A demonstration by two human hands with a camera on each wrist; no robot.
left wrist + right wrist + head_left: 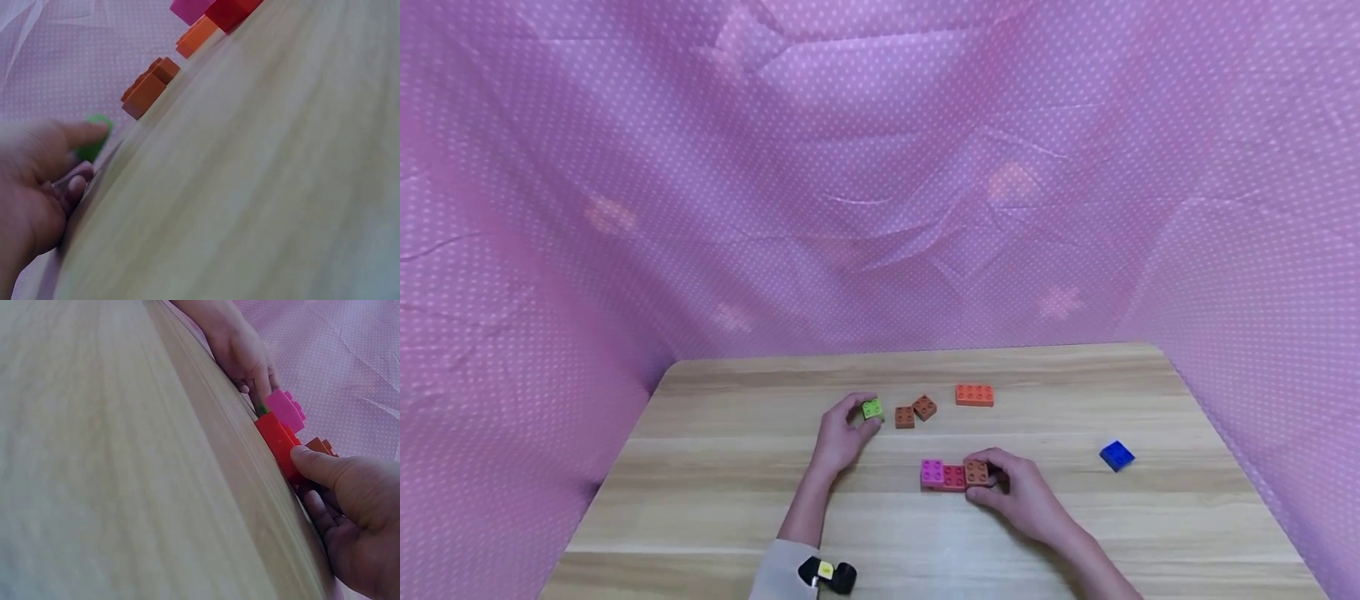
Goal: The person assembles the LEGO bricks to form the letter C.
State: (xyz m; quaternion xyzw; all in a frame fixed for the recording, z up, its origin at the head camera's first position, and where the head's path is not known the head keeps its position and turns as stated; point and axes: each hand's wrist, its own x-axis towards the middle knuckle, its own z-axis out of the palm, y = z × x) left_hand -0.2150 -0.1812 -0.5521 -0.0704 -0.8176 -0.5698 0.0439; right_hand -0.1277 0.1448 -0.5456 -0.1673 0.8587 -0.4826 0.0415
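My left hand (839,440) pinches a small lime-green brick (872,408) between thumb and fingers at the tabletop. In the left wrist view that green brick (94,139) is partly covered by the thumb. My right hand (1021,493) grips the right end of a small assembly, thumb on the near side and fingers on the far side. It is a red brick (954,477) with a pink brick (932,472) on its left end and a brown brick (977,472) on its right end. The right wrist view shows the thumb against the red brick (275,440).
Two brown bricks (905,417) lie close together just right of the left hand. An orange brick (974,395) with two rows of studs lies farther back. Off to the right is a blue brick (1117,456). Pink dotted cloth (880,208) surrounds the wooden table (722,467).
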